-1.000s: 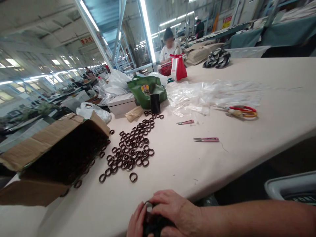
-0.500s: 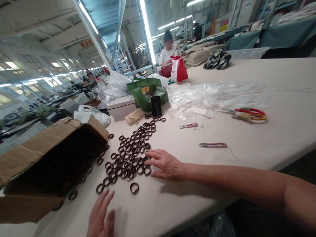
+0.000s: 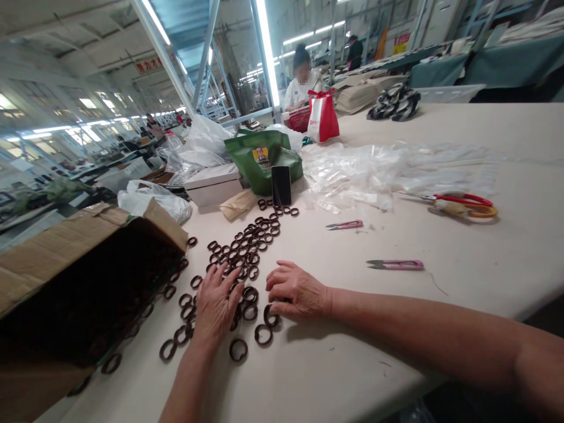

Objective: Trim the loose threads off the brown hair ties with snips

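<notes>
Many dark brown rings (image 3: pixel 238 350), resembling small buckles or loops, lie in a loose heap on the pale table. My left hand (image 3: pixel 217 302) rests palm down over the heap's near part, its fingers spread and covering some rings. To the right of the heap is my right hand (image 3: pixel 299 292), its fingers bent and a gap showing between them and the thumb. The thumb partly covers one dark ring (image 3: pixel 271 317), which touches another ring just below it. What lies beneath the right palm is hidden.
An open cardboard box (image 3: pixel 57 241) tips toward the heap from the left. Behind stand a phone (image 3: pixel 281 186) and a green bag (image 3: pixel 259 158). Two thread snips (image 3: pixel 396 265), scissors (image 3: pixel 467 205) and clear plastic bags (image 3: pixel 365 173) lie right. Another person (image 3: pixel 297 88) sits beyond.
My left hand has come forward from the near edge onto the rings. My right hand's fingers have bent, and a couple of rings now lie apart from the heap beside its thumb.
</notes>
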Demonstrator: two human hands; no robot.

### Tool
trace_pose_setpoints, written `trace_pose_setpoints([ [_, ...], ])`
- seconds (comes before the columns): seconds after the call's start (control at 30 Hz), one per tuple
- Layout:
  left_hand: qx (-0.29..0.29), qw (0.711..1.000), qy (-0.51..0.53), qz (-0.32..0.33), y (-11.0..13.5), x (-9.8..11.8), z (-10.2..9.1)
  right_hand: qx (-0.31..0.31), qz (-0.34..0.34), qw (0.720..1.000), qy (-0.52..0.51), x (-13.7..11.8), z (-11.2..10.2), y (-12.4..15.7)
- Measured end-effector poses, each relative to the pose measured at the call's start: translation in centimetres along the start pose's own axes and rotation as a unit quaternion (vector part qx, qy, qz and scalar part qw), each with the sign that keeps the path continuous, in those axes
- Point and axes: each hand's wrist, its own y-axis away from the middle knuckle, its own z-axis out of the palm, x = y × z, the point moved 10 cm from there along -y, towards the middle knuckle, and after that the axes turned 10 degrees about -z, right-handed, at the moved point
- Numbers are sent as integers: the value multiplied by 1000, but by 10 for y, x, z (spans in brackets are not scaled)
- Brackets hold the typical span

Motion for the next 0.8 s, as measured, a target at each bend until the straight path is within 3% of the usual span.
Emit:
trace_pose_setpoints([
  [0.1,-16,1000,8,-17,-14,1,15,23,17,1000,-4,6,-6,1],
  [0.2,-15,999,33,-28,-15,-7,16,40,29,999,-2,16,-11,0],
  [0.33,-5,998,64,-12,3,-13,4,66,36,997,20,29,-15,-8],
  [0.47,25,997,67,2,21,-17,-15,34,44,996,65,41,1,-23],
  [0.63,95,994,57,-9,14,-16,-36,-7,45,995,84,46,17,-34],
  [0.8,11,999,33,-9,-17,2,-9,5,39,996,78,40,12,-28],
])
